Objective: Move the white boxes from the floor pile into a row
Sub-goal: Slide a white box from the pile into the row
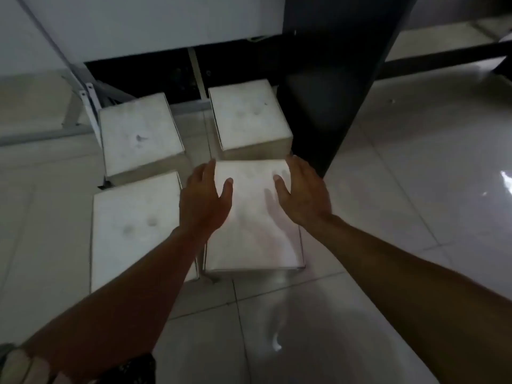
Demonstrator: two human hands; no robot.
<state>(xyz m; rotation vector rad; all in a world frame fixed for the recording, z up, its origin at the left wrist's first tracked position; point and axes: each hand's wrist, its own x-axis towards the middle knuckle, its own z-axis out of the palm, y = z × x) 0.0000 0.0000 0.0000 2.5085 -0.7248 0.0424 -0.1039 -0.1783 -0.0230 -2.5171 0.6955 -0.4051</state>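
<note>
Several white boxes stand on the tiled floor in two pairs. The near right white box [252,217] sits between my hands. My left hand [205,200] presses its left edge with the thumb on the lid. My right hand [304,195] holds its right edge the same way. Directly behind it stands the far right box [249,117], almost touching. To the left are the near left box [133,223], partly covered by my left forearm, and the far left box [138,134]. Their lids are smudged.
A tall black panel [332,79] rises just right of the far right box. A white metal frame leg [83,101] and a dark gap under a white cabinet lie behind the boxes. Glossy floor tiles [415,189] stretch to the right and toward me.
</note>
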